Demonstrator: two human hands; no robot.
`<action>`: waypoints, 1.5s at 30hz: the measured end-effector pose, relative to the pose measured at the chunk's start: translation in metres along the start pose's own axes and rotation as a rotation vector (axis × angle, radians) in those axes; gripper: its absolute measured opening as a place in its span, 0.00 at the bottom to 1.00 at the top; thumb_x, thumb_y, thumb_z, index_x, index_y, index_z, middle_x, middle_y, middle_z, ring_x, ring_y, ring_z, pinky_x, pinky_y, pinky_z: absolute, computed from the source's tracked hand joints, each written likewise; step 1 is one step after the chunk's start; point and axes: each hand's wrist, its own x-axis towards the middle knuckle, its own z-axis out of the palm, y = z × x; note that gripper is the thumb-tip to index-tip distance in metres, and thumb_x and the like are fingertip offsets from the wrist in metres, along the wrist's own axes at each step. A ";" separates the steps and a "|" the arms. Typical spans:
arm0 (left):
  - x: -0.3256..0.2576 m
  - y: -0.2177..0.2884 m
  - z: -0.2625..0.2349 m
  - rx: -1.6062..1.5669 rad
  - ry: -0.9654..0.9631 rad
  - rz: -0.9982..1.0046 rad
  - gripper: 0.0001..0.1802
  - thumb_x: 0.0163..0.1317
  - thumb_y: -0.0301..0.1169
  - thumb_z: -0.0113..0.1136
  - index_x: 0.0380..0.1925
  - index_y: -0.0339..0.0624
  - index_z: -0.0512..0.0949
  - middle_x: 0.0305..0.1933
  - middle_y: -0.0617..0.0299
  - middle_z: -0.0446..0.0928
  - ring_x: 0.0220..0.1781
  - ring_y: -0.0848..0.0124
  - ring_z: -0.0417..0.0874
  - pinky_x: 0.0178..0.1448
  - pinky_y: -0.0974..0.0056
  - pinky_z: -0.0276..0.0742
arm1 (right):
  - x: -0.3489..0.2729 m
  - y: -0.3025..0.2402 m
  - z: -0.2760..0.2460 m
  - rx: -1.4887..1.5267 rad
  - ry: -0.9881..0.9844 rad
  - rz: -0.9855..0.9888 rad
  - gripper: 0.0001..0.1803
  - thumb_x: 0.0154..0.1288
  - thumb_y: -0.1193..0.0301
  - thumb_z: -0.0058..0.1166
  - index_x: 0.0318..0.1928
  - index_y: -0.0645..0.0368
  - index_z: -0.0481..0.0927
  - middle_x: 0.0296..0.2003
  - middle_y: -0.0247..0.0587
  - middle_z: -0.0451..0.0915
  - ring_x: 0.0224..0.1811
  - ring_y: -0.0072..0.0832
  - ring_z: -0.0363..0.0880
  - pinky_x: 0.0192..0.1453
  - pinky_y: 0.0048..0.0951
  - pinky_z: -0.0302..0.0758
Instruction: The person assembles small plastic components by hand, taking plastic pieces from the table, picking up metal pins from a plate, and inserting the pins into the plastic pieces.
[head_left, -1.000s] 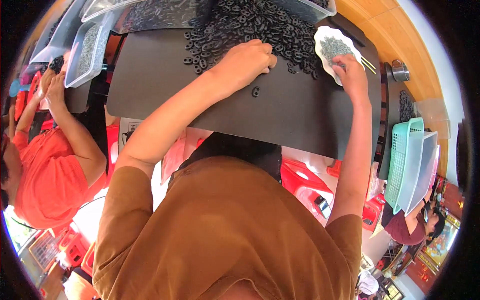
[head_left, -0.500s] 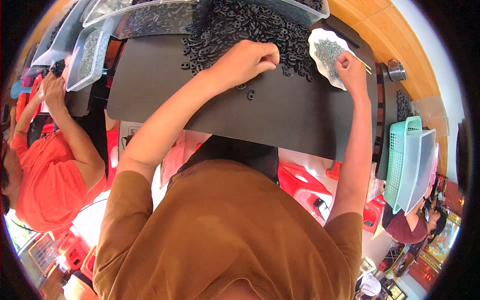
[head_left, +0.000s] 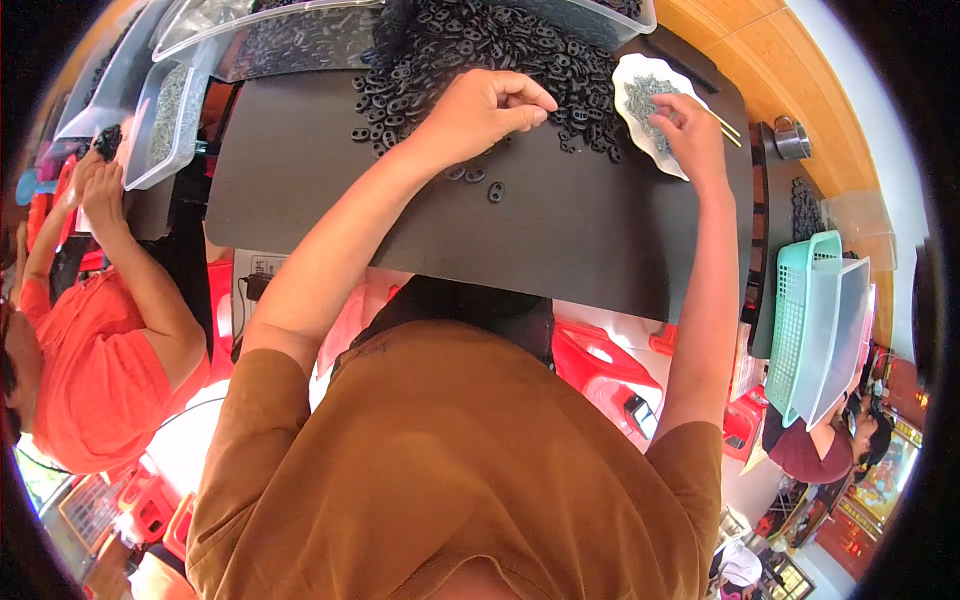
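Observation:
My left hand [head_left: 480, 115] hovers at the near edge of a heap of small black two-holed plastic pieces [head_left: 440, 75] on the dark table. Its thumb and index fingertip come together; whatever they may pinch is too small or hidden to make out. My right hand [head_left: 693, 145] reaches over a white scalloped dish [head_left: 622, 75] that holds many small silver screws or pins [head_left: 650, 85]. The right thumb and index finger are apart above these metal pieces. Nearer me, a loose black piece [head_left: 496, 191] lies on the table.
A clear bin [head_left: 300, 45] stands behind the heap, and a narrower bin of metal pieces [head_left: 165, 125] is at the left. Right of the table are a metal cup [head_left: 791, 138] and a green basket [head_left: 795, 320]. A co-worker in red [head_left: 110, 360] sits at the left.
My right hand's fingers have spread from a closed pinch over the dish. My left hand has shifted slightly left and away from me, its fingers stretched out a little more.

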 end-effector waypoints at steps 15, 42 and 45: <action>0.003 -0.014 -0.007 -0.399 0.058 -0.036 0.11 0.61 0.28 0.62 0.43 0.35 0.80 0.36 0.61 0.82 0.38 0.78 0.81 0.45 0.72 0.77 | 0.002 0.013 -0.009 0.018 -0.153 0.052 0.04 0.57 0.77 0.57 0.34 0.63 0.78 0.27 0.41 0.78 0.29 0.28 0.78 0.38 0.28 0.73; -0.003 -0.007 -0.008 -0.438 0.084 -0.086 0.09 0.61 0.26 0.62 0.41 0.37 0.79 0.38 0.64 0.81 0.39 0.78 0.81 0.46 0.72 0.78 | -0.013 0.030 -0.013 0.553 -0.010 0.196 0.05 0.66 0.76 0.52 0.42 0.61 0.76 0.35 0.35 0.80 0.35 0.20 0.79 0.38 0.20 0.74; -0.004 -0.006 -0.007 -0.448 0.085 -0.105 0.10 0.60 0.26 0.63 0.42 0.36 0.79 0.38 0.64 0.81 0.39 0.78 0.81 0.45 0.72 0.77 | -0.017 -0.030 -0.001 0.726 0.095 0.224 0.06 0.65 0.76 0.54 0.42 0.62 0.77 0.36 0.38 0.81 0.36 0.22 0.81 0.39 0.20 0.76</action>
